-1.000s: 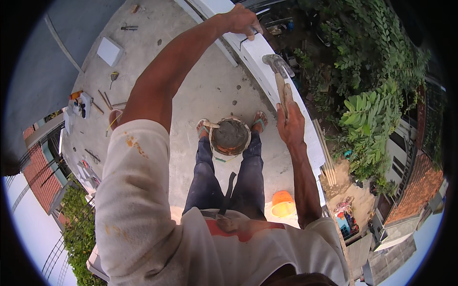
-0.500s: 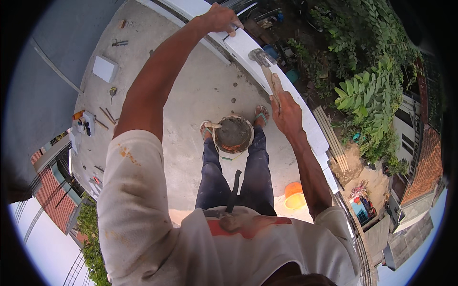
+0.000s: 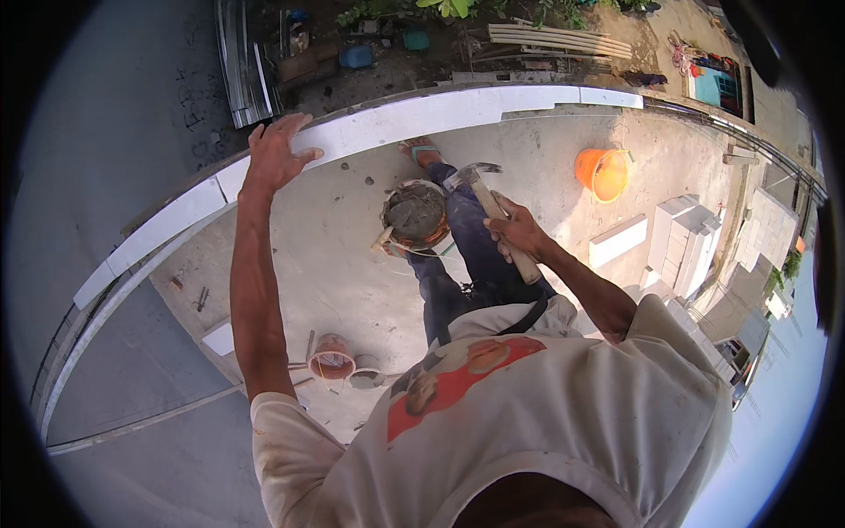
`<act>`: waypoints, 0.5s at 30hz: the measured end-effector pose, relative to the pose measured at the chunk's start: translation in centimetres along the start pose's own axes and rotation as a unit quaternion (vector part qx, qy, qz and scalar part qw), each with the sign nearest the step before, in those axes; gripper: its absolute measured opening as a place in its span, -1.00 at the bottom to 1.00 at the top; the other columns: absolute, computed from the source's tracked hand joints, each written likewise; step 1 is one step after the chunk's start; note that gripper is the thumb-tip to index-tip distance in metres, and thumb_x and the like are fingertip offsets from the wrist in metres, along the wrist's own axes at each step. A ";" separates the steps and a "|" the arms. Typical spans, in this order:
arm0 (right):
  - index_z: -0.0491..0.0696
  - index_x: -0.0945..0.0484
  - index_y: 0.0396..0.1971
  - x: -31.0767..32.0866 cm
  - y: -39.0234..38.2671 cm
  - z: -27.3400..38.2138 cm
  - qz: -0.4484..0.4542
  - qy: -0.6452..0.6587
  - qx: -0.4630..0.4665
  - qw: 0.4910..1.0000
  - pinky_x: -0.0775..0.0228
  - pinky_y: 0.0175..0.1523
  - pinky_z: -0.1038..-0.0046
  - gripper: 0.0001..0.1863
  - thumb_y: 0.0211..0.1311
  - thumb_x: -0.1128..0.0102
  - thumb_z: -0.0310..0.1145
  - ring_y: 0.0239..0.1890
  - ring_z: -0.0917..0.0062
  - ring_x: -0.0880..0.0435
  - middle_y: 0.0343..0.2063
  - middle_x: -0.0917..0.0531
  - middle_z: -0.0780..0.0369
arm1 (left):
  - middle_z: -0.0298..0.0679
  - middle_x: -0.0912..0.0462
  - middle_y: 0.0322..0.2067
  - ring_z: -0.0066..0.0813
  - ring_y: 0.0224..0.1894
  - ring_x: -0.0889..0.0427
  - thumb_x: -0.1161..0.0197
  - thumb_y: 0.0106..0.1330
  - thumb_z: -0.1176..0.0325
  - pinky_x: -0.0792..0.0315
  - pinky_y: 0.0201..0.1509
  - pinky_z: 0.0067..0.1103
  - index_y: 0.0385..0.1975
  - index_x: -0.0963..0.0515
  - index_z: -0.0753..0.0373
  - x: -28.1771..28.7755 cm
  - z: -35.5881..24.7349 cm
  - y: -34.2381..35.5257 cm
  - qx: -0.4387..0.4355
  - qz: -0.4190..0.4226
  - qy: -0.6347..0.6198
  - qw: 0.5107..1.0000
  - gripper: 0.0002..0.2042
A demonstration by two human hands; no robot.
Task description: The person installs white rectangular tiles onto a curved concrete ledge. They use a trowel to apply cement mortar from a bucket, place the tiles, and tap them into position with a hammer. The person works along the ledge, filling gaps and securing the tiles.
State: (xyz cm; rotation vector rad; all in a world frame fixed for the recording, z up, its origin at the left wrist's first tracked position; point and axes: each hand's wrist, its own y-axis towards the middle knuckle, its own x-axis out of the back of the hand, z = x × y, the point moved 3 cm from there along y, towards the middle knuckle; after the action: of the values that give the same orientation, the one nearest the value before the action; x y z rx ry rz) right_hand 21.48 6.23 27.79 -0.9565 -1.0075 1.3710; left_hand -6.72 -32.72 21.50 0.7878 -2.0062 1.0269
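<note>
My left hand [image 3: 278, 157] rests at the top of a low wall of white blocks [image 3: 396, 121], fingers spread over its edge and thumb apart. Wrapped around the wooden handle of a claw hammer [image 3: 491, 207], my right hand [image 3: 518, 232] holds it above my thigh, the metal head pointing toward the wall and apart from it. Between the wall and my legs stands a bucket [image 3: 435, 238] filled with grey mortar [image 3: 414, 211]. A handle or stick leans at its left rim.
An orange bucket [image 3: 602, 175] stands at the right, with a loose white block [image 3: 618, 241] and a block stack [image 3: 681, 243] nearby. A reddish bucket [image 3: 332, 361] sits at lower left. Beyond the wall, a lower yard holds long poles [image 3: 554, 40] and clutter.
The view has turned along the wall. My right hand has drawn the hammer back from the wall to over my legs. My left hand's fingers are spread wider on the blocks.
</note>
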 end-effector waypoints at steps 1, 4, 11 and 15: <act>0.07 -0.19 0.55 1.4 0.6 -0.6 -0.018 0.055 0.003 0.998 -0.47 -0.62 0.46 -0.29 0.47 -0.25 -0.36 -0.69 0.61 -0.50 -0.46 -0.52 0.28 | -0.22 -0.46 0.48 -0.25 0.55 -0.36 -0.64 0.13 0.08 0.00 0.66 0.05 0.48 -0.43 -0.06 -0.3 -2.8 0.7 -0.024 0.006 0.014 1.000 -0.16; 0.01 -0.32 0.33 5.6 2.6 -2.1 -0.069 0.190 0.011 0.979 -0.47 -0.62 0.42 -0.48 0.46 -0.26 -0.36 -0.67 0.58 -0.51 -0.46 -0.49 0.30 | -0.26 -0.26 0.58 -0.21 0.61 -0.23 -0.69 0.08 0.10 -0.01 0.66 0.09 0.60 -0.21 -0.15 -2.1 -10.4 1.2 -0.064 0.010 0.055 0.996 0.04; 0.02 -0.37 0.07 10.1 6.5 -0.9 -0.111 0.284 0.072 0.950 -0.47 -0.60 0.38 -0.70 0.46 -0.23 -0.40 -0.65 0.55 -0.51 -0.45 -0.49 0.29 | -0.28 -0.19 0.58 -0.12 0.61 -0.17 -0.66 0.14 0.22 -0.03 0.62 0.20 0.64 -0.08 -0.31 -7.2 -15.5 2.6 -0.026 -0.017 0.148 0.989 0.08; -0.01 -0.38 0.05 10.1 8.9 0.2 -0.142 0.338 0.109 0.924 -0.48 -0.59 0.36 -0.72 0.46 -0.22 -0.43 -0.64 0.53 -0.52 -0.45 -0.50 0.27 | -0.26 -0.28 0.50 -0.12 0.53 -0.27 -0.62 0.19 0.23 -0.06 0.59 0.21 0.63 -0.10 -0.33 -7.7 -15.3 2.9 -0.025 -0.022 0.155 0.987 0.03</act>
State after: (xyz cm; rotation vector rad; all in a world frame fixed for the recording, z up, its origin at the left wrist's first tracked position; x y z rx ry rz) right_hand 18.15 16.24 19.46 -0.9700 -0.4298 0.7908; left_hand 0.23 -16.84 20.21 0.6022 -1.7345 1.0018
